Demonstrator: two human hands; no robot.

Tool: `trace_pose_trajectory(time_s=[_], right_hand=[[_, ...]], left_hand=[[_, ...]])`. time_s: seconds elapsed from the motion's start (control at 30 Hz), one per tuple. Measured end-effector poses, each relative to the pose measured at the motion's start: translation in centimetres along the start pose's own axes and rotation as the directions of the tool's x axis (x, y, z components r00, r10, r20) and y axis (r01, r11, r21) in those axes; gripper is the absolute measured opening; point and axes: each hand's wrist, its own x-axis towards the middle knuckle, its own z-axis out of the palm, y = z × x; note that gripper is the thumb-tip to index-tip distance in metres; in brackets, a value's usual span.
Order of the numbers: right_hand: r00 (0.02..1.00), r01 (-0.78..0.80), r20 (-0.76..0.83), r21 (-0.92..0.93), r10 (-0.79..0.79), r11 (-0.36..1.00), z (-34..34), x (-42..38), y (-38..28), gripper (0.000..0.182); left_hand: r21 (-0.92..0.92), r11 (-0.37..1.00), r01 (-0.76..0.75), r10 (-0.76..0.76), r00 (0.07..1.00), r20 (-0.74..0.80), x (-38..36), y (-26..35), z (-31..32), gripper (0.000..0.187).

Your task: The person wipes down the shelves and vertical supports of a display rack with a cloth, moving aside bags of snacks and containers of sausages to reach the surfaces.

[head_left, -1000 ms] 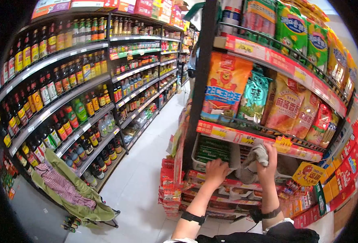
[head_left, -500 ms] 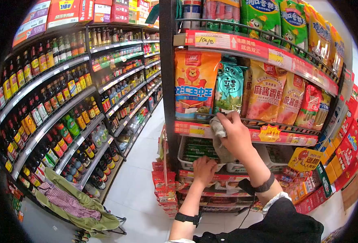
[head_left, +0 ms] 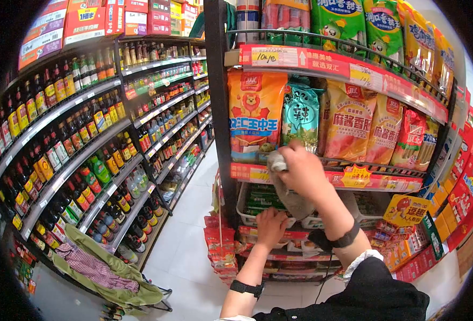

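Note:
My right hand [head_left: 303, 171] is closed around a bunched grey cloth [head_left: 292, 200], whose loose end hangs over the baskets. It is at the front edge of the shelf, just below a teal snack bag [head_left: 301, 115] and an orange bag with a lion [head_left: 256, 115]. Lower down, my left hand [head_left: 271, 227] has its fingers curled over the front rim of a white plastic basket [head_left: 241, 211]. Green-wrapped sticks [head_left: 260, 198] lie inside that basket. My right hand and the cloth hide part of the shelf's price strip [head_left: 247, 172].
Pink sausage bags [head_left: 350, 123] stand farther right behind a low wire rail. A yellow sign [head_left: 406, 210] juts out at the right. Red packets [head_left: 221, 246] hang by the black post. Left of the aisle are bottle shelves [head_left: 59, 128] and a folding chair [head_left: 108, 270] with clothing.
My right hand has shifted slightly left with the cloth, which hangs more spread out below it. My left hand stays at the basket rim. The view has moved slightly.

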Motion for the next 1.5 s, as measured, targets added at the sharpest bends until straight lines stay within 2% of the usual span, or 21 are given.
trace_pose_trajectory(time_s=[0.07,0.13,0.17,0.2,0.3,0.37,0.47,0.53,0.67,0.73,0.87,0.93,0.97,1.03,1.1,1.13,1.2,1.37,1.43,1.5], right_hand=[[1.000,0.013,-0.010,0.007,-0.012,1.000,0.7,0.7,-0.9,0.028],[1.000,0.008,-0.015,0.015,-0.008,1.000,1.1,0.9,-1.5,0.029],[0.997,-0.061,0.045,0.050,0.059,0.997,0.9,0.9,-1.9,0.035],[0.997,-0.062,0.044,0.051,0.060,0.997,1.0,0.7,-1.6,0.035],[0.999,-0.010,-0.033,0.031,0.011,0.999,0.8,0.2,-0.6,0.037],[0.995,-0.096,-0.023,0.100,0.098,0.990,-0.1,0.0,-0.6,0.039],[0.999,0.000,-0.039,0.074,0.003,0.997,0.6,0.4,-0.8,0.037],[1.000,-0.027,0.008,0.107,0.027,0.994,1.2,0.9,-1.4,0.043],[1.000,-0.002,-0.025,0.064,0.003,0.998,1.8,1.3,-1.4,0.037],[1.000,-0.012,0.004,0.068,0.012,0.998,1.2,0.6,-1.0,0.033],[1.000,-0.024,-0.018,0.059,0.026,0.998,-0.2,-0.1,0.1,0.021],[0.997,-0.070,0.035,0.040,0.069,0.997,-1.4,-0.5,1.2,0.022],[0.996,-0.077,0.039,0.019,0.076,0.997,-1.8,-0.7,1.7,0.021],[0.996,-0.082,0.033,-0.001,0.082,0.997,-2.6,-1.3,2.7,0.021],[0.996,-0.087,0.015,-0.027,0.088,0.996,-3.6,-1.4,3.8,0.021],[0.988,-0.146,0.050,-0.050,0.149,0.988,-4.2,-1.7,4.0,0.022],[0.958,-0.255,0.109,-0.108,0.266,0.961,-5.4,-2.2,4.6,0.025],[0.984,-0.180,0.003,-0.075,0.181,0.981,-5.9,-3.2,5.9,0.022],[0.993,-0.008,-0.120,-0.135,-0.008,0.991,-4.9,-3.3,6.2,0.025],[0.983,0.033,-0.174,-0.109,-0.052,0.993,-4.1,-3.2,5.4,0.026]], left_hand=[[0.011,1.000,-0.009,0.008,0.999,0.035,0.1,0.0,-0.1,0.018],[0.062,0.998,-0.026,0.030,0.997,-0.075,-0.1,-0.2,0.5,0.027],[0.063,0.998,-0.027,0.032,0.997,-0.073,-0.3,-0.4,0.8,0.027],[0.047,0.997,-0.056,0.059,0.995,-0.082,-0.4,-0.6,0.9,0.029],[0.048,0.997,-0.060,0.064,0.995,-0.082,-0.6,-0.7,1.1,0.032],[0.065,0.997,-0.035,0.040,0.996,-0.078,-0.5,-0.6,0.9,0.032],[0.036,0.999,-0.027,0.028,0.999,-0.044,-0.2,-0.2,0.5,0.032],[0.051,0.997,-0.063,0.067,0.994,-0.082,-0.5,-0.7,1.2,0.031],[0.116,0.988,-0.097,0.100,0.995,-0.015,-0.7,-1.3,1.5,0.031],[0.042,0.998,-0.055,0.057,0.998,-0.040,-1.5,-0.8,1.3,0.031],[0.026,0.999,0.021,-0.020,0.999,-0.037,-1.4,-0.5,1.2,0.031],[0.211,0.977,-0.008,-0.002,0.999,0.046,-1.0,-0.8,1.1,0.027],[0.209,0.978,-0.013,0.003,0.999,0.048,-1.0,-0.8,1.1,0.027],[0.058,0.998,-0.019,0.021,1.000,-0.022,-0.9,-0.2,0.5,0.020],[0.043,0.999,0.001,-0.001,1.000,0.013,0.0,-0.2,0.2,0.017],[0.031,0.999,0.038,-0.039,0.998,0.050,0.2,-0.1,0.2,0.014],[0.013,1.000,0.007,-0.007,1.000,0.011,0.1,-0.2,0.3,0.013],[0.026,0.999,-0.020,0.022,0.999,-0.046,0.1,-0.3,0.8,0.011],[0.069,0.998,0.003,0.001,0.998,-0.056,0.1,-0.2,0.8,0.011],[0.057,0.998,0.002,0.001,0.999,-0.053,0.1,0.1,0.5,0.011]])
